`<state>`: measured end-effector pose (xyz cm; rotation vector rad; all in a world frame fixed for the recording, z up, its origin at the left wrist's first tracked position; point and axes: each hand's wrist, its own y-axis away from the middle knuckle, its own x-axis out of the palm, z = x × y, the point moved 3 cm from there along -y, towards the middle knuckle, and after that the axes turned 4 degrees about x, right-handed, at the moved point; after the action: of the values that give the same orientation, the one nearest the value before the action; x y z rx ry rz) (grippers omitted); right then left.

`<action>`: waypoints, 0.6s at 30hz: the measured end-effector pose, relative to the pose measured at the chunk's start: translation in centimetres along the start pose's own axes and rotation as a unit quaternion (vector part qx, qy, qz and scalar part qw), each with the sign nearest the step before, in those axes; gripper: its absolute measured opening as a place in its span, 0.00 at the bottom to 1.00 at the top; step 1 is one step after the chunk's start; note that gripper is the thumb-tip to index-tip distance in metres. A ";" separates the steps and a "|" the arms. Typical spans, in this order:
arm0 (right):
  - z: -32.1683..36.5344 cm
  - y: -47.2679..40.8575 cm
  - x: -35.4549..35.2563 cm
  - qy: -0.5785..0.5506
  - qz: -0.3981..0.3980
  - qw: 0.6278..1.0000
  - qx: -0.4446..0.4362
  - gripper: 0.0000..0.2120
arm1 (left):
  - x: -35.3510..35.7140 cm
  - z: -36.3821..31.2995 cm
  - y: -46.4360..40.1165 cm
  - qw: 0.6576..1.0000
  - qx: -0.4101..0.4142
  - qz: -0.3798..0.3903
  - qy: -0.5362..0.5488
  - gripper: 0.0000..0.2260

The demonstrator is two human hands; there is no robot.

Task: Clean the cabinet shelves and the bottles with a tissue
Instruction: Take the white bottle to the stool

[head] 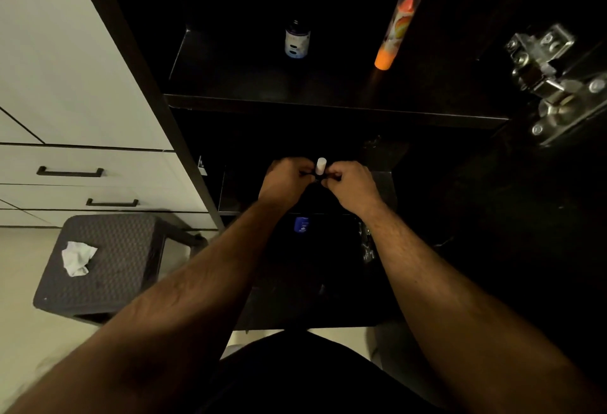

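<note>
Cabinet shelves: 2 dark shelves show inside the black cabinet; the upper shelf (pixel 328 103) runs wide across the opening, its front edge just above the hands, and the lower shelf (pixel 236 197) is narrower and set further back behind them.
Room on the upper shelf: a dark bottle with a pale label (pixel 297 40) stands left of centre, a tall orange spray can with a clear cap (pixel 395 31) stands to its right, well apart, with bare shelf between and in front of them.
Right edge: the open cabinet door with a metal hinge (pixel 547 75) borders the opening on the right.
Left edge: the cabinet's dark side post meets white drawers with black handles (pixel 69 171).
Small bottle: a dark item with a white cap (pixel 321 165) sits between both hands, in front of the lower shelf; its body is too dark to make out.
Left hand (pixel 285 180): forearm stretched forward, fingers curled, pinching the item from the left.
Right hand (pixel 353 185): forearm stretched forward, fingers curled, pinching the item from the right; the 2 hands are close together.
Blue bottle (pixel 301 224): stands lower in the cabinet, below the wrists.
Tissue (pixel 78 257): crumpled on a dark woven stool (pixel 108 266) at the left, well apart from both hands.
</note>
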<state>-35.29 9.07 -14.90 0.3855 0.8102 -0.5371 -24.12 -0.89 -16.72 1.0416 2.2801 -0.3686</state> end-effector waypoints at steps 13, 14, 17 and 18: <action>0.1 2.2 0.2 -0.114 0.014 0.993 0.014 0.08 | -0.4 0.1 3.0 0.994 -0.018 -0.049 0.100 0.10; 0.2 2.6 0.1 -0.143 0.026 0.989 0.025 0.08 | -0.6 -0.1 3.4 0.991 -0.021 -0.044 0.122 0.10; 0.3 3.7 -0.1 -0.216 0.061 0.973 0.060 0.07 | -1.1 -0.5 4.7 0.985 -0.017 -0.020 0.172 0.10; 0.3 4.2 0.0 -0.232 0.070 0.968 0.067 0.07 | -1.2 -0.5 5.2 0.983 -0.017 -0.014 0.185 0.11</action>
<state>-32.66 12.31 -14.16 0.4163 0.2938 -0.5232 -19.72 2.05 -15.58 1.1392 2.6192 -0.1554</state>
